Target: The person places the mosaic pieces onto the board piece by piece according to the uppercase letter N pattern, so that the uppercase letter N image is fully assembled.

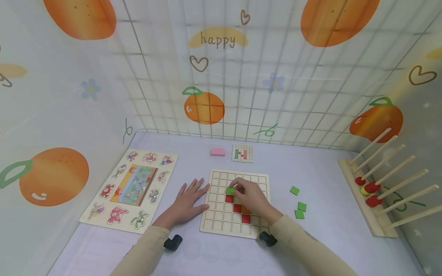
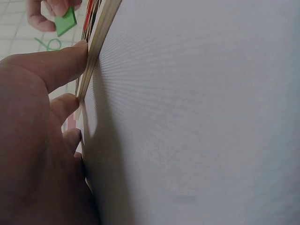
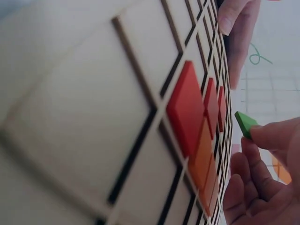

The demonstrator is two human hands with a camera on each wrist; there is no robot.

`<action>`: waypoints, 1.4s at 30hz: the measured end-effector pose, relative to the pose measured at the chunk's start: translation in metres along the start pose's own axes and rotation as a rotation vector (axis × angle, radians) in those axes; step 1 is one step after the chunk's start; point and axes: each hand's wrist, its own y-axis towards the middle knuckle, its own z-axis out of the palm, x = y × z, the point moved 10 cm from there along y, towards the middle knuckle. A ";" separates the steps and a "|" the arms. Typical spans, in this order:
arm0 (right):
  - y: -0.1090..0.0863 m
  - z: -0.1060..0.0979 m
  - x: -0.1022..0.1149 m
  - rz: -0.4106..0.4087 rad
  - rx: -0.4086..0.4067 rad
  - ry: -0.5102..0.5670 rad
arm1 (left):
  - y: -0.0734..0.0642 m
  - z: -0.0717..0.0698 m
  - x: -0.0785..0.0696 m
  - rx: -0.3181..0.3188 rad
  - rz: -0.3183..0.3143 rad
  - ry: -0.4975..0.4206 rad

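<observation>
Between its thumb and fingertips my right hand pinches a green square tile, held just above the wooden grid board. In the right wrist view, red tiles sit in a diagonal run of cells, with orange tiles beside them. The hand covers part of the board in the head view. Flat on the table, my left hand has its fingers spread, and its thumb and fingertip touch the board's left edge. Several loose green tiles lie right of the board.
A small pattern card and a pink block lie behind the board. To the left is an animal puzzle board. A wooden peg stand with red and yellow beads stands at the right, near the wall.
</observation>
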 end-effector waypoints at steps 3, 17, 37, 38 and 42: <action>0.005 0.005 0.004 -0.011 -0.003 -0.011 | 0.000 0.001 0.001 0.009 -0.001 -0.001; 0.018 0.020 0.015 -0.035 0.013 -0.085 | -0.001 -0.001 0.000 0.001 0.011 -0.009; 0.027 0.026 0.021 -0.035 0.014 -0.196 | 0.001 0.003 0.004 0.002 0.008 -0.001; 0.027 0.026 0.021 -0.034 0.013 -0.202 | 0.001 0.004 0.004 0.002 0.007 -0.002; 0.027 0.025 0.022 -0.039 0.011 -0.223 | 0.001 0.003 0.003 0.000 0.006 0.003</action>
